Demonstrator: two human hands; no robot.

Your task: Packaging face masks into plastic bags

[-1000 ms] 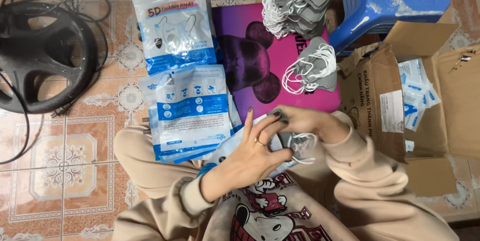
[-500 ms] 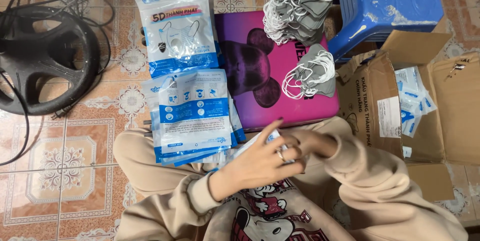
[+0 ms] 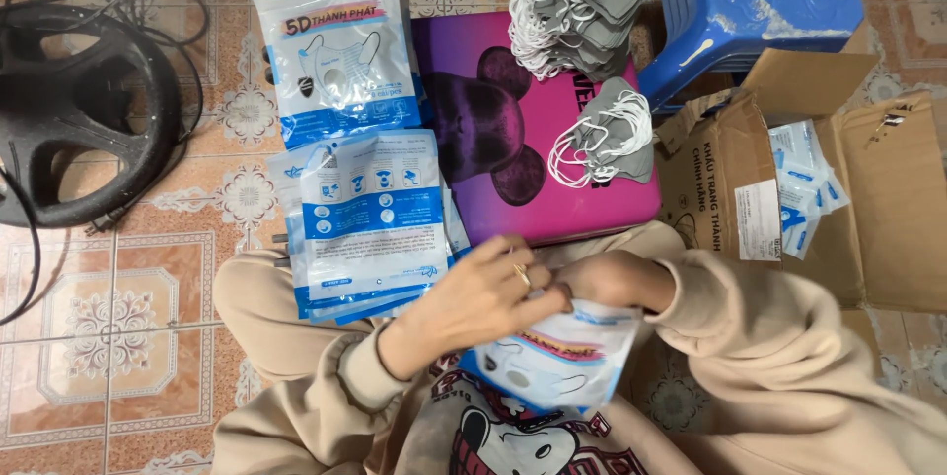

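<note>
Blue-and-white plastic makes up the pouch (image 3: 562, 362) that both hands hold over the person's lap, just above the printed chest of a beige sweatshirt (image 3: 789, 376). The left hand (image 3: 473, 297), a ring on one finger, lies across the pouch's top edge with its fingers curled down on it; the right hand (image 3: 612, 280) is closed on the same edge from the other side, its fingertips hidden behind the left hand, so what they pinch cannot be told. The two hands touch each other above the pouch. On the tiled floor (image 3: 118, 317) just left of the hands lies a stack of filled pouches (image 3: 370, 219), and a second stack (image 3: 335, 51) sits beyond it. A pink case (image 3: 513, 130) with a dark bear figure lies ahead of the hands; on its right part rests a small bunch of grey masks (image 3: 607, 135) with white loops, and a larger heap of masks (image 3: 582, 1) lies at its far edge. A blue stool (image 3: 760, 1) stands at the upper right, beside an open carton (image 3: 888, 209) with more pouches inside. A black wheel-shaped frame (image 3: 79, 110) with cables lies far left.
</note>
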